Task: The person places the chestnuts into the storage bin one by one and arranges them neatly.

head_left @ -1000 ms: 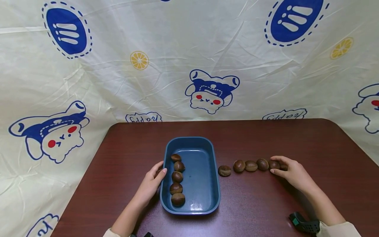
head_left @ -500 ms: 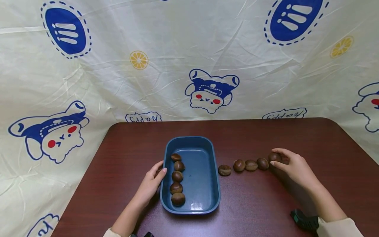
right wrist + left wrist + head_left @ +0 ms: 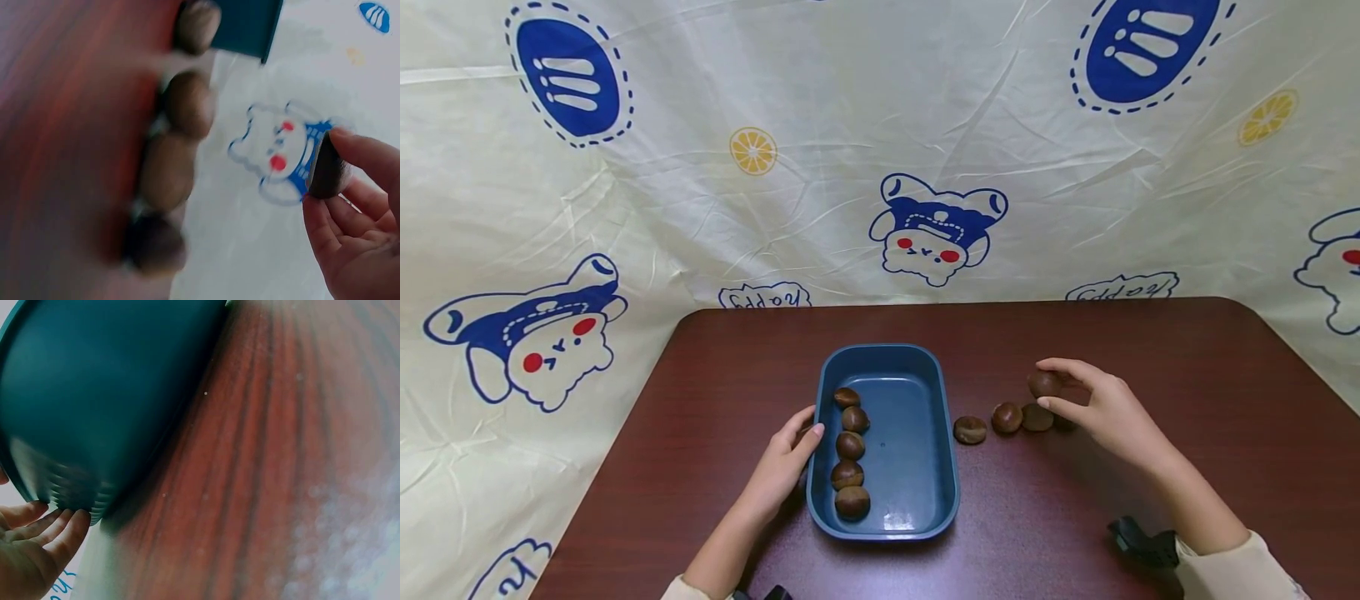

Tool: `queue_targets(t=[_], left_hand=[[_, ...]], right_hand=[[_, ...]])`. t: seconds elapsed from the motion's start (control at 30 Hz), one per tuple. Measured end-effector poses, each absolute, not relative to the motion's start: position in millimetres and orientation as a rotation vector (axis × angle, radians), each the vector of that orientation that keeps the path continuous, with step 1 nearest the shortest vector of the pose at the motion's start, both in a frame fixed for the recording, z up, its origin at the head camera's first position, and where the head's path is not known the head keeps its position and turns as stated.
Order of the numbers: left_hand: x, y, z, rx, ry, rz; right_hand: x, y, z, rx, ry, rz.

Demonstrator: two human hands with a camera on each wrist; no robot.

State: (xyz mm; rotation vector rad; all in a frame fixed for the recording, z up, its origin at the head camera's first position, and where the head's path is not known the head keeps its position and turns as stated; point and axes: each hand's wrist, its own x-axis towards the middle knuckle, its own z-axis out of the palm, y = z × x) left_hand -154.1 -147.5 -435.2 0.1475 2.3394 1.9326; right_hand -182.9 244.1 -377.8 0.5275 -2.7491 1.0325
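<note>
One chestnut (image 3: 1043,383) in right hand (image 3: 1108,410)

The right hand is holding the chestnut in its grip, between thumb and fingers, clear of the bench (image 3: 1037,517). Four loose chestnuts (image 3: 1007,418) are lying there in line, right of the blue tray (image 3: 910,450) (the hand is partly hiding the far-right one in the head view). The left hand (image 3: 784,458) is clasping the tray's left wall; five chestnuts (image 3: 851,446) are resting inside.

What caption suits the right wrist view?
Right hand pinching a chestnut aloft, four others lined up toward the tray.
</note>
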Motion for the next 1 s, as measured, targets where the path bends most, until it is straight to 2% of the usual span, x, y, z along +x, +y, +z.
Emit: queue_targets(t=[0.3,0.5,0.73,1.0], left_hand=[[-154.7,-146.4,-435.9,0.163,2.309,1.971],[-154.5,-146.6,-436.0,0.156,2.313,1.964],[-153.7,-147.1,-435.9,0.152,2.312,1.967],[-154.0,-146.8,-434.7,0.148,2.302,1.967]], right_hand=[[-179.2,193.7,-367.5,0.799,-2.716,1.331],[-178.0,158.3,-368.4,1.076,-2.704,1.486],[-185.9,122.6,-375.0,1.458,-2.729,1.369],[-190.6,96.4,-385.8,1.670,-2.884,1.216]])
